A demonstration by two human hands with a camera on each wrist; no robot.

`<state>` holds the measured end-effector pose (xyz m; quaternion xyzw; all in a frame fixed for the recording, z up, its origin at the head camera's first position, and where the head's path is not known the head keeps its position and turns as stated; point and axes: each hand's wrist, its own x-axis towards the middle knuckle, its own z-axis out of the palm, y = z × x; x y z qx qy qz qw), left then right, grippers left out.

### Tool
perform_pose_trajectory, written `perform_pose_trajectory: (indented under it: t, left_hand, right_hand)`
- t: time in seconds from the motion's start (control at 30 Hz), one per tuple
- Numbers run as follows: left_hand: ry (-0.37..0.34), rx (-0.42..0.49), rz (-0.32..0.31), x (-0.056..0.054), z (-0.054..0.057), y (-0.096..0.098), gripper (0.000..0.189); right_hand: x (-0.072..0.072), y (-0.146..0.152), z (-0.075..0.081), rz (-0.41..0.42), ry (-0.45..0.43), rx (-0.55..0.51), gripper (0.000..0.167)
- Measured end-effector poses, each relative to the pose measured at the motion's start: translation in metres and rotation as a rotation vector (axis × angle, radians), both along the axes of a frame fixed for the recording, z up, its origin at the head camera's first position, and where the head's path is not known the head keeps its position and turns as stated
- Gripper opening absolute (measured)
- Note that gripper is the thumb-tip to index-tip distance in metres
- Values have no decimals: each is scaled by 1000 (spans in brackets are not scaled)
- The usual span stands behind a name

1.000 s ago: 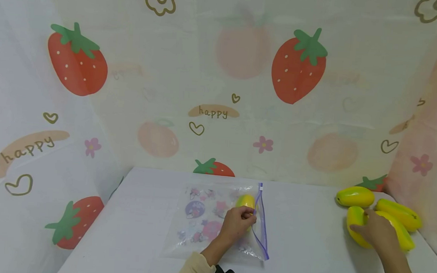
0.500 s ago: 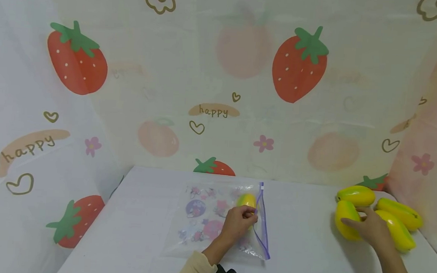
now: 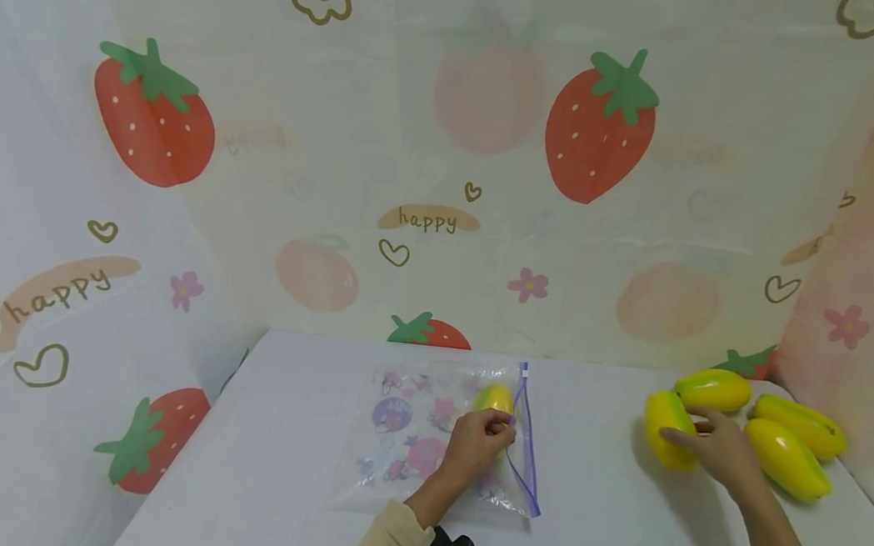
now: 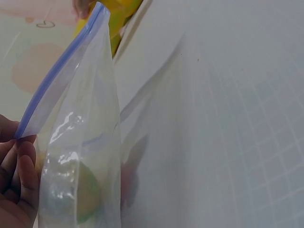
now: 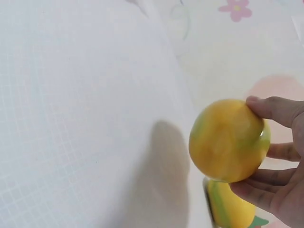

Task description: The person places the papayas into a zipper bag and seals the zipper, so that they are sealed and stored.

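Observation:
A clear zip bag (image 3: 410, 472) with printed pictures and a purple zip edge lies in the middle of the table. My left hand (image 3: 475, 446) pinches the rim of its mouth, lifting one side, as the left wrist view also shows. Inside the bag is a yellow-green mango (image 3: 493, 397), partly covered by that hand. At the right, my right hand (image 3: 722, 449) grips another mango (image 5: 228, 140) between thumb and fingers. That mango is held above the table, with its shadow below.
Several more mangoes lie at the back right of the white table (image 3: 269, 438), among them one at the far side (image 3: 714, 390) and one by my right wrist (image 3: 788, 460). A printed curtain (image 3: 480, 175) closes off the back and sides.
My right hand has lifted the mango away from the others and carried it left. The left hand keeps its pinch on the bag.

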<state>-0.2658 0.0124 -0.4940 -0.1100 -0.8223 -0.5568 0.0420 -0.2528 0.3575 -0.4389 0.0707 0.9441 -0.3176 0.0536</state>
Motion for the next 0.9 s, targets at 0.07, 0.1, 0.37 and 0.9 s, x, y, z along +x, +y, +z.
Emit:
perform_pose_trajectory:
  t: [0.07,0.1,0.37,0.9]
  left_hand:
    - [6,0,-2,0,-1,0,18]
    - [13,1,-4,0,-1,0,18]
    - [27,-7,-10,-1,-1,0,19]
    - [7,0,-15,0,0,-2,19]
  right_hand:
    - [-1,-3,0,5,9,-9,97]
    - [-1,-5,0,5,8,-15,98]
    - [-4,-23,1,35,48,-60,91]
    - [-8,-57,-4,71,64,-131,86]
